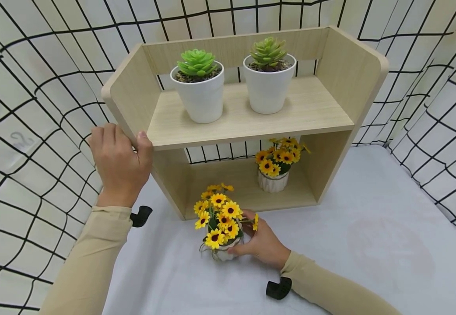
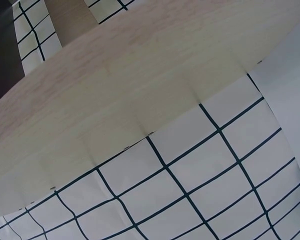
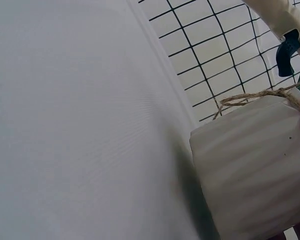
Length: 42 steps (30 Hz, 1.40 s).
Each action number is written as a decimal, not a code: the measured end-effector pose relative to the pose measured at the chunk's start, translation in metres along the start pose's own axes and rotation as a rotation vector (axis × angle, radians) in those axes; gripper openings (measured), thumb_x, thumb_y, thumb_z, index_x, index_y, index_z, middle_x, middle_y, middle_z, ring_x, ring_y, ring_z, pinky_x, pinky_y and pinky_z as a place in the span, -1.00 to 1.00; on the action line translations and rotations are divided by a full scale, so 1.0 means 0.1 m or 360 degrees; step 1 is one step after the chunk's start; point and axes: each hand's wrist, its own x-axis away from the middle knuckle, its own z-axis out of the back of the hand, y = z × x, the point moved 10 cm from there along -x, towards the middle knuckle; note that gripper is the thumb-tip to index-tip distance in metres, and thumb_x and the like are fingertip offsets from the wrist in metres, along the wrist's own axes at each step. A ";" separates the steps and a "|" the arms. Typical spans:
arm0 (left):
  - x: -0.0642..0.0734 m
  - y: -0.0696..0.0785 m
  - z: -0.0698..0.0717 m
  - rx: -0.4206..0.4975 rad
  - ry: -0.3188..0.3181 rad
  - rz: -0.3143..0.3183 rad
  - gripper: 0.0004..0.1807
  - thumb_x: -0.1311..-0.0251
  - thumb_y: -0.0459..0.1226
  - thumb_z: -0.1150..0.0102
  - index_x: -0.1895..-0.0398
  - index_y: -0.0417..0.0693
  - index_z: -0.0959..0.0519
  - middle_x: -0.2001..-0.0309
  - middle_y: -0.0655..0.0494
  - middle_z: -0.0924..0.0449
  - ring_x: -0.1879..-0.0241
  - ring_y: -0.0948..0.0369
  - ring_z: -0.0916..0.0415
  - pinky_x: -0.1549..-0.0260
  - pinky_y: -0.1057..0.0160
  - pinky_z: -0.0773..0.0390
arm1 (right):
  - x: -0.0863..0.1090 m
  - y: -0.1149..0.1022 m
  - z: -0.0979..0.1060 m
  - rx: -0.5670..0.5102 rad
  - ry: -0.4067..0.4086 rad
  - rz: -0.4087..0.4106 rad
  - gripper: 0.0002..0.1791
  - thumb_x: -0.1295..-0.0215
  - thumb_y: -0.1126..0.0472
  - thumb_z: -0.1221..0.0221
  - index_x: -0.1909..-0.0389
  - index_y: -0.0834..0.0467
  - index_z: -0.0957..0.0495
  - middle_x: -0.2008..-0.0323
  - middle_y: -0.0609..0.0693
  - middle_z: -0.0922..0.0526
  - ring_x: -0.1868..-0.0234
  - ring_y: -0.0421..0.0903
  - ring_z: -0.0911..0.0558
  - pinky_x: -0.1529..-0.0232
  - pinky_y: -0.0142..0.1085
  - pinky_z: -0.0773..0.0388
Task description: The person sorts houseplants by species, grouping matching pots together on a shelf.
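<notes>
A two-tier wooden shelf (image 1: 232,138) stands on the white cloth. My left hand (image 1: 118,164) grips the front edge of its left side panel, the thumb on the inner side. That panel (image 2: 140,90) fills much of the left wrist view, where the hand is out of sight. In front of the shelf, my right hand (image 1: 265,245) holds a small pot of artificial sunflowers (image 1: 224,221) from its right side. The right wrist view shows the pale wrapped pot (image 3: 250,170) with twine (image 3: 255,96) round its top; a dark shadow lies beside it.
Two white pots with succulents, a bright green one (image 1: 200,96) and a duller one (image 1: 269,87), stand on the upper tier. Another sunflower pot (image 1: 273,181) is on the lower tier, right side. Black wire grid (image 1: 35,144) surrounds the shelf behind and at both sides.
</notes>
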 end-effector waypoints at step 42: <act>0.00 0.02 0.04 -0.0008 0.0057 -0.0059 -0.49 -0.34 -0.09 0.20 0.58 -0.39 -0.34 0.40 -0.42 -0.49 0.25 -0.28 -0.30 0.13 -0.20 -0.25 | -0.89 -0.06 0.37 0.0032 0.0438 0.0017 -0.02 0.01 0.13 -0.58 -0.46 0.00 -0.33 -0.43 0.05 -0.49 -0.50 0.13 -0.45 -0.51 0.02 -0.36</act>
